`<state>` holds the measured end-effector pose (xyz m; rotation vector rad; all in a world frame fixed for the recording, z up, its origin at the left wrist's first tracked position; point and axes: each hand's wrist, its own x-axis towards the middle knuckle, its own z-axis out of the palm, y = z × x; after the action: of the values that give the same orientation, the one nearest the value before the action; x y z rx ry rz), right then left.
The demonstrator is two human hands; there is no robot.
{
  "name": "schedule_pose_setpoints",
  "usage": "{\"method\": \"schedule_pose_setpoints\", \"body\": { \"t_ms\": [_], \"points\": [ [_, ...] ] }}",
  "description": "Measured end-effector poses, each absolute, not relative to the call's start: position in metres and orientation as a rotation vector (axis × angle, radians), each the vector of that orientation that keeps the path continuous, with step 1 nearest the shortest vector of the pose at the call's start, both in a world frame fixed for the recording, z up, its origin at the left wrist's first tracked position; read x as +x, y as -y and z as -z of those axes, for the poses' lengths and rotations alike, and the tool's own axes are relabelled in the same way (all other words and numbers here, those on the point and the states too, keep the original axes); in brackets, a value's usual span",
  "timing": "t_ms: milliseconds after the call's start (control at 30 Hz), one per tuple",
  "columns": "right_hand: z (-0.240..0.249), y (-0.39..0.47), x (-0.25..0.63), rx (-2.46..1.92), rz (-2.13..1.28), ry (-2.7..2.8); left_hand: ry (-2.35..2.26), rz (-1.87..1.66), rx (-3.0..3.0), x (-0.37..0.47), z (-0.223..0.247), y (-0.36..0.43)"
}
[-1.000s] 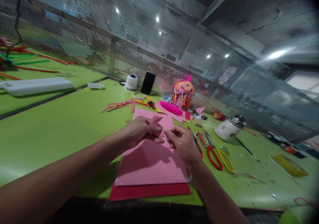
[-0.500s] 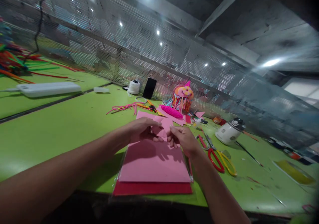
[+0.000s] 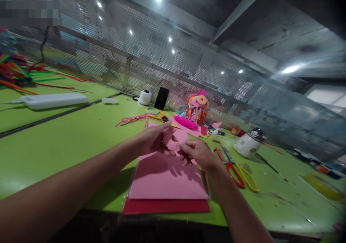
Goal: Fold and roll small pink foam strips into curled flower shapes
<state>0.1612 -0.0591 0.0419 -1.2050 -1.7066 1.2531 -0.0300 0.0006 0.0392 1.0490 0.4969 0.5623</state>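
Between my hands is a small piece of pink paper (image 3: 171, 139) with what look like cuts along its lower edge. My left hand (image 3: 155, 139) grips it from the left, the thumb raised along its side. The fingertips of my right hand (image 3: 196, 152) pinch its lower right edge. Both hands are just above a stack of pink sheets (image 3: 167, 180). Under that stack, a red sheet (image 3: 166, 206) shows along the front, with clear plastic around its edges.
Scissors with red and yellow handles (image 3: 238, 171) lie right of my right forearm. Behind my hands are a bright pink bundle (image 3: 185, 122) and a fringed colourful craft figure (image 3: 198, 106). A white pot (image 3: 250, 143), a phone (image 3: 162, 98) and a white power strip (image 3: 54, 100) stand around.
My left thumb has lifted and straightened along the paper piece. My right hand has shifted slightly down, its fingers still at the paper's edge. The camera view has moved a little.
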Motion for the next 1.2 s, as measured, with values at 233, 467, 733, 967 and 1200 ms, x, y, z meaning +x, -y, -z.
{"method": "schedule_pose_setpoints", "body": {
  "t_ms": [233, 467, 733, 967, 1200],
  "points": [
    [-0.043, 0.061, 0.157, -1.203, -1.240, 1.773, -0.531, -0.561, 1.079, -0.030, -0.041, 0.000],
    [-0.043, 0.060, 0.156, -1.195, -1.235, 1.739, -0.502, -0.556, 1.136, -0.031, -0.040, 0.000],
    [-0.036, 0.055, 0.159, -1.183, -1.228, 1.724, -0.530, -0.608, 1.074, -0.031, -0.042, -0.005],
    [-0.039, 0.057, 0.156, -1.208, -1.184, 1.729, -0.496, -0.613, 1.099, -0.031, -0.038, -0.004],
    [-0.037, 0.055, 0.157, -1.245, -1.143, 1.743, -0.458, -0.710, 1.237, -0.025, -0.030, 0.002]
  ]
}}
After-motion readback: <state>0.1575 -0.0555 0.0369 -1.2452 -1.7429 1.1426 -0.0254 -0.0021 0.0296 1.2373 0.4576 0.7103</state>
